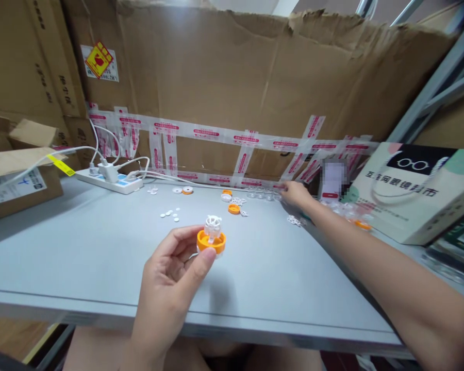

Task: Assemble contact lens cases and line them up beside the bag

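In my left hand (174,273), thumb and fingers pinch a round orange plastic part (211,242) with a white openwork piece (213,225) standing upright in it. White or clear plastic shows beneath its orange rim. My right hand (296,195) reaches to the back of the table, fingers curled at the end of a row of clear plastic pieces (261,194). What lies between those fingertips is too small to make out. Near the row are an orange ring-shaped part (234,209), white openwork pieces (238,201) and another orange-and-white part (226,195).
Small white discs (169,213) and round parts (182,190) lie on the grey table (100,247). A power strip (110,178) with cables stands at back left, beside an open carton (19,180). Large cardboard (224,77) walls the back; a paper bag (402,190) stands right.
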A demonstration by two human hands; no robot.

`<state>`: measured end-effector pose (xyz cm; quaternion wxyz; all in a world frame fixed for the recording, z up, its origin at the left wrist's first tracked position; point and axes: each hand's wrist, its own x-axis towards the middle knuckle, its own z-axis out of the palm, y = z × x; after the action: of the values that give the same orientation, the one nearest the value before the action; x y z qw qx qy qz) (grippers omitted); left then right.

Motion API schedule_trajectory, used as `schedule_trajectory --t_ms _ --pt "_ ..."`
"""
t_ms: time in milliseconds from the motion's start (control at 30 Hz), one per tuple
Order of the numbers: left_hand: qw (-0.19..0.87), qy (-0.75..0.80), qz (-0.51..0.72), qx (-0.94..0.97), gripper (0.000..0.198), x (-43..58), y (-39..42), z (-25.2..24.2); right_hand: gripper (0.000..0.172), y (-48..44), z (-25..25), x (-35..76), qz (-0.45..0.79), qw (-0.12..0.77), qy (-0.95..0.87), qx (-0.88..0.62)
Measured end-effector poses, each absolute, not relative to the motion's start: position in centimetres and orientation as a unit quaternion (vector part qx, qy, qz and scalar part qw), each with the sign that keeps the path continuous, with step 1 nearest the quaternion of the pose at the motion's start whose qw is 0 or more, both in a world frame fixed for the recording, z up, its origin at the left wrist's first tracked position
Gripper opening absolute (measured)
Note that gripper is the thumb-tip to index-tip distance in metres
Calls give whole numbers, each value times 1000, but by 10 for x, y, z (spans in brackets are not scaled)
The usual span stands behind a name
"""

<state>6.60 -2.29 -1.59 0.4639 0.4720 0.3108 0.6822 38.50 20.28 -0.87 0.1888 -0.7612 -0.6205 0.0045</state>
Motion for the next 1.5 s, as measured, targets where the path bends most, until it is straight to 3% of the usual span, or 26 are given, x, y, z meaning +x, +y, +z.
schedule_trajectory --t_ms 133,267,400,433,500,600,733,1500 --pt "440 314 678 498 17 66 -23 -16 30 189 -11 379 -2 219 -615 -757" --pt "435 331 670 502 18 67 -26 -15 18 170 5 364 -19 313 -610 -728" --pt "435 356 662 496 21 67 -27 -15 28 134 42 328 -27 434 -624 -650" --pt "436 358 659 499 21 66 -28 -16 29 121 50 313 -4 467 -640 -611" --pt "436 357 656 503 21 67 -27 -17 26 92 58 281 204 580 -669 -417" --pt "433 361 659 499 22 67 -27 -17 21 52 54 240 393 562 -672 -280" --pt "430 370 654 501 21 68 -28 -15 19 30 40 222 478 539 -652 -237" --pt "377 398 662 512 18 70 -31 -13 14 13 35 221 437 488 -717 -240"
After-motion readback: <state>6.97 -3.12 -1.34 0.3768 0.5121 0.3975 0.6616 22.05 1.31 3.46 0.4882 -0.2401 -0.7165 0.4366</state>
